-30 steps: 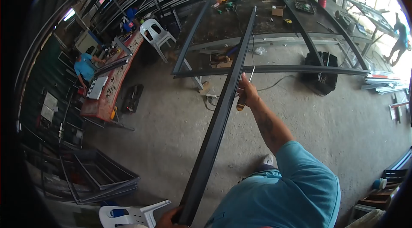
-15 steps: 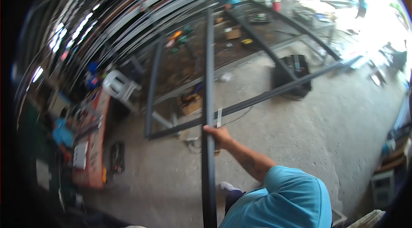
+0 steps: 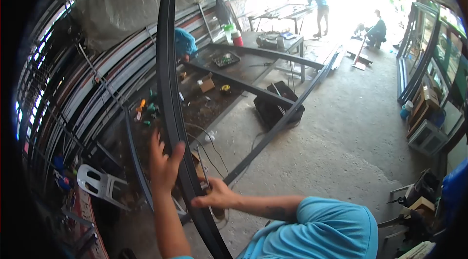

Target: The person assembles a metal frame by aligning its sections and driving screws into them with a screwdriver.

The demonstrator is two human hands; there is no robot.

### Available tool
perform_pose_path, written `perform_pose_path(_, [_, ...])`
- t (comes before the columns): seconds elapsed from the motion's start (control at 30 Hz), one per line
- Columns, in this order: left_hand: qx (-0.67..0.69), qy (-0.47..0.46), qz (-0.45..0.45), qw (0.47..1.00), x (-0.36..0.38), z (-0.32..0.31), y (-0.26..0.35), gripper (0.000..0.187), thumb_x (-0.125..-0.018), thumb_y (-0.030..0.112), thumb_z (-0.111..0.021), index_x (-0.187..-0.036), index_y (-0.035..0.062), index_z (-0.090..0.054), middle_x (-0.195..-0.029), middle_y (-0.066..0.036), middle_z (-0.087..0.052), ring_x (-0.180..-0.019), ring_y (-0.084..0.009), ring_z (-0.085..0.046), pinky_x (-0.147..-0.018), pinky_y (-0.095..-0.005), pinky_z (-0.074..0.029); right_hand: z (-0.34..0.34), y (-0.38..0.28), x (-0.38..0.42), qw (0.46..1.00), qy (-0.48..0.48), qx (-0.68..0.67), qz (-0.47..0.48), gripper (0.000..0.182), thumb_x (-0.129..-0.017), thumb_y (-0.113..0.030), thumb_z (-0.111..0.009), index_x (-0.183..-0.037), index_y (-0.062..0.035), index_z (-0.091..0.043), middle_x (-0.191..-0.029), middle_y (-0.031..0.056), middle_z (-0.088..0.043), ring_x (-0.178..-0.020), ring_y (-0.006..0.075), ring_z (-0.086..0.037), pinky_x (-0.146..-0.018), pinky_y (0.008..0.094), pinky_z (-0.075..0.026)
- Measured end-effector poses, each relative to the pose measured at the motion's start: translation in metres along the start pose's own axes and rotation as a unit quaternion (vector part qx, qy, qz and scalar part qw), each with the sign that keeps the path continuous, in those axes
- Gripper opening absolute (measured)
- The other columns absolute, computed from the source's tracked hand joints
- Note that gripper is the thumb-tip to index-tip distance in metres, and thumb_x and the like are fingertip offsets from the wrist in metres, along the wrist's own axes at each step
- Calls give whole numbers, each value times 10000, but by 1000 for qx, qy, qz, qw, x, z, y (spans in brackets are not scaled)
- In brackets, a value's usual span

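Observation:
A long dark metal profile (image 3: 170, 64) rises steeply across the view, close in front of me. My right hand (image 3: 217, 194) is closed at its right side, thumb pressed on the profile's face. A thin silver strip (image 3: 204, 164) sticks up just beyond those fingers. To the profile's left is my left hand (image 3: 165, 164), fingers apart and thumb spread at its edge. Behind the profile, a large frame of dark bars (image 3: 268, 147) lies over a low worktable (image 3: 195, 100), its near corner partly hidden by my hands and the profile.
On the worktable are a tape measure (image 3: 225, 88), a small cardboard box (image 3: 206, 83) and a parts tray (image 3: 225, 59). A black bag (image 3: 265, 110) sits under the frame. A white chair (image 3: 100, 183) stands left; glazed frames (image 3: 419, 49) lean right. Co-workers (image 3: 185, 42) are farther off.
The view has swung right. The upright profile now leans left at its top, my left hand has come into view beside it, and my right hand stays on it.

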State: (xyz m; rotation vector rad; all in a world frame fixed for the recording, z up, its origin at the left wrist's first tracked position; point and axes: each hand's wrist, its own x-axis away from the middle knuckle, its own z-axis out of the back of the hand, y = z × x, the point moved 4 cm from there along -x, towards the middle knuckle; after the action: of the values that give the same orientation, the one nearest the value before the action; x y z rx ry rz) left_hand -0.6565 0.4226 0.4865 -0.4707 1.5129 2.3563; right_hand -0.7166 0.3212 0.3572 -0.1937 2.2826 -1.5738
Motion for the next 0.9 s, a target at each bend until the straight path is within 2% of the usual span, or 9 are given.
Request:
perform_pose_path(0.07, [22, -92, 38, 995, -63, -23, 24, 690, -763, 257, -735, -1324, 12, -419, -1307, -199, -501, -1155, -299, -550, -937, -374, -433, -16, 8, 4, 999, 27, 13, 22, 759, -701, -342, -830, -1266, 27, -482, -1085, 106, -608, -937, 162, -604, -824, 284, -492])
perform_pose_path(0.2, [-26, -115, -6, 993, -99, -50, 9, 621, -672, 110, -673, -1245, -9, -464, -1139, -194, -600, -997, -306, -635, -826, -351, -483, -2, 37, -3, 997, 43, 3, -56, 773, -731, -387, -804, -1301, 18, -474, -1127, 122, -600, -1004, 179, -585, -864, 299, -472])
perform_pose_path(0.33, [-124, -163, -84, 975, -96, -70, -7, 742, -585, 93, -603, -1300, -22, -441, -890, -186, -644, -822, -296, -648, -761, -349, -504, 76, 15, 5, 978, 183, 64, 80, 529, -782, -196, -783, -1203, 23, -547, -1100, 136, -616, -878, 168, -662, -695, 276, -541])
perform_pose_path(0.4, [-187, -148, -131, 962, -88, -64, -26, 781, -588, 98, -593, -1334, -27, -399, -901, -213, -639, -845, -348, -651, -769, -333, -498, 136, -15, 16, 908, 264, 230, 231, 407, -759, -92, -783, -1101, 1, -583, -1030, 122, -637, -837, 176, -681, -669, 281, -540])
perform_pose_path(0.5, [-306, -201, -43, 930, -71, -54, -14, 880, -593, 91, -597, -1420, 6, -311, -1011, -275, -622, -950, -390, -629, -828, -377, -498, 212, -80, 36, 793, 349, 375, 330, 355, -781, -39, -730, -1107, -19, -592, -984, 105, -640, -805, 190, -661, -701, 314, -509])
perform_pose_path(0.57, [-335, -201, -30, 920, -56, -46, -24, 887, -617, 73, -593, -1444, 26, -276, -1063, -269, -600, -1005, -387, -606, -866, -402, -484, 242, -126, 55, 762, 396, 432, 276, 382, -791, -50, -717, -1147, -8, -586, -1008, 120, -650, -881, 198, -644, -785, 309, -494])
perform_pose_path(0.67, [-408, -282, -13, 868, -36, -51, -31, 924, -622, 32, -614, -1472, 69, -253, -1175, -236, -547, -1097, -366, -558, -928, -413, -459, 279, -175, 74, 611, 404, 573, 368, 366, -813, -66, -704, -1148, 25, -589, -1049, 157, -646, -953, 253, -632, -837, 350, -486])
perform_pose_path(0.77, [-442, -376, -5, 815, -14, -58, -67, 960, -602, -27, -631, -1478, 97, -261, -1232, -187, -512, -1151, -337, -513, -961, -409, -435, 318, -191, 83, 582, 370, 632, 353, 401, -825, -94, -702, -1190, 20, -584, -1123, 183, -638, -984, 263, -629, -843, 350, -484])
perform_pose_path(0.9, [-392, -431, -50, 811, -3, -61, -101, 958, -594, -82, -628, -1469, 131, -301, -1218, -137, -504, -1169, -296, -481, -986, -420, -381, 380, -165, 82, 650, 381, 649, 104, 461, -812, -171, -719, -1212, 18, -589, -1155, 196, -638, -978, 271, -647, -840, 328, -494])
